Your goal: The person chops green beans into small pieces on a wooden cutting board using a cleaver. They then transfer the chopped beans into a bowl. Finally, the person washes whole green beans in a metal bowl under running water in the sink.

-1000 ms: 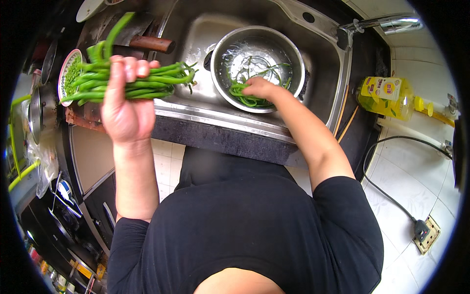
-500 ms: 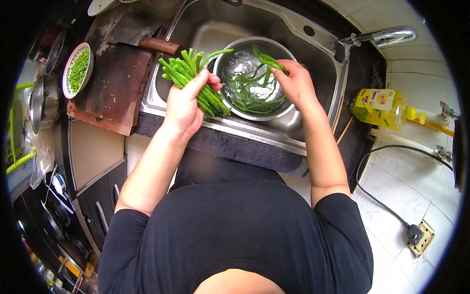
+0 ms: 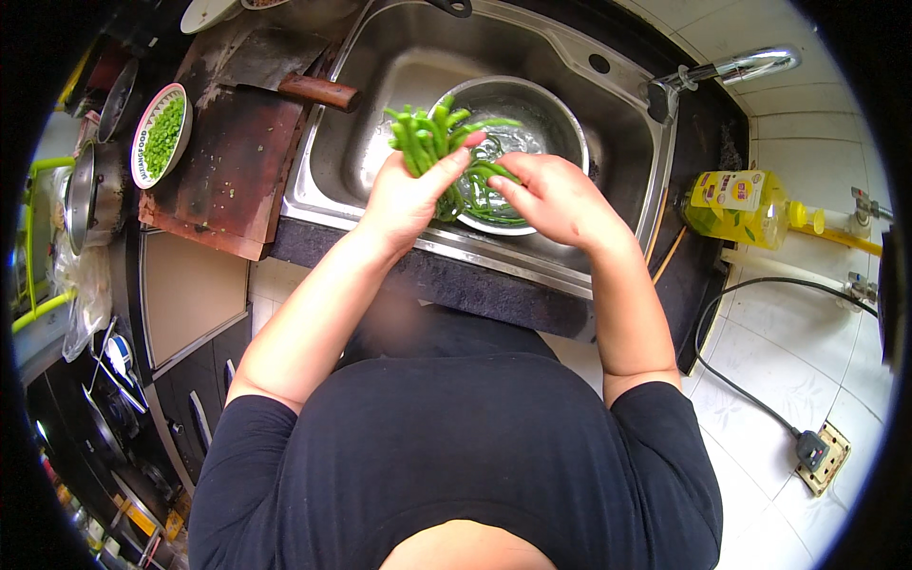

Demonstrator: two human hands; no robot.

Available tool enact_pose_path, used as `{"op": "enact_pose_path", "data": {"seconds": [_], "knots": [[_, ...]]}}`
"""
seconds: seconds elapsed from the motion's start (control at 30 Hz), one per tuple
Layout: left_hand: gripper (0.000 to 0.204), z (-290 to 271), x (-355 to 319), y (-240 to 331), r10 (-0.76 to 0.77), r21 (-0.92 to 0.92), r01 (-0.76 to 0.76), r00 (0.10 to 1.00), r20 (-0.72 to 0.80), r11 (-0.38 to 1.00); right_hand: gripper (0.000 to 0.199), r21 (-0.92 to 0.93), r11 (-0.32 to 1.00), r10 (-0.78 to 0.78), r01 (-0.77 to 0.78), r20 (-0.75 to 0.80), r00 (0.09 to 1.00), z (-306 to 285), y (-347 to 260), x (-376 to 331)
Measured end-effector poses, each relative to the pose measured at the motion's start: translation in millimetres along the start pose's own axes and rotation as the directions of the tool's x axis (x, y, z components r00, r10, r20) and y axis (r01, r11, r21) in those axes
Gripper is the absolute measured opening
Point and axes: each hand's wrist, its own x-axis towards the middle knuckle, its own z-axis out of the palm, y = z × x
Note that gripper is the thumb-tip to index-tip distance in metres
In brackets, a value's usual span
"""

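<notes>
A thick bunch of long green beans is gripped in my left hand, over the left part of a round metal basin. The bunch looks a little blurred. My right hand is closed on a few green beans at the basin's near side, fingers pinched towards the left hand. Water and more loose beans lie inside the basin, partly hidden by both hands. The basin stands in a steel sink.
Left of the sink, a wooden chopping board bears a cleaver and a bowl of chopped green pieces. At the right are a tap, a bottle of yellow liquid and a plugged-in black cable.
My left hand has moved right with its bunch, over the basin. My right hand has shifted slightly left and nearer, so the hands are closer together.
</notes>
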Motion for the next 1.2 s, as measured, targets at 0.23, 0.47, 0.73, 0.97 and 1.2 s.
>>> {"op": "enact_pose_path", "data": {"seconds": [0.23,0.47,0.73,0.97,1.2], "knots": [[0.022,4.8,1.8,-6.4,-0.07,-0.041,0.066,0.992,-0.104,0.997,0.031,0.83,0.557,0.192,0.021,-0.153,0.969,9.2,-11.7,2.0],[0.023,-5.5,1.7,-6.2,-0.168,-0.312,0.146,0.985,-0.045,0.939,0.029,0.969,0.245,0.138,-0.032,-0.002,0.99,20.9,2.9,-0.6],[0.027,-3.3,-7.0,-8.1,-0.089,-0.177,0.092,0.996,0.027,0.98,0.024,0.922,0.384,0.216,0.05,-0.143,0.966,21.3,-11.5,3.0],[0.022,-6.2,-12.2,-13.0,-0.02,0.073,0.018,1.0,0.017,0.997,0.023,0.915,0.4,0.243,-0.056,-0.047,0.969,15.6,-15.7,-2.5],[0.024,-0.1,-20.0,-6.6,0.102,0.138,-0.115,0.99,0.094,0.984,0.017,0.986,0.164,0.17,-0.009,-0.019,0.985,10.1,-6.9,-2.8]]}}
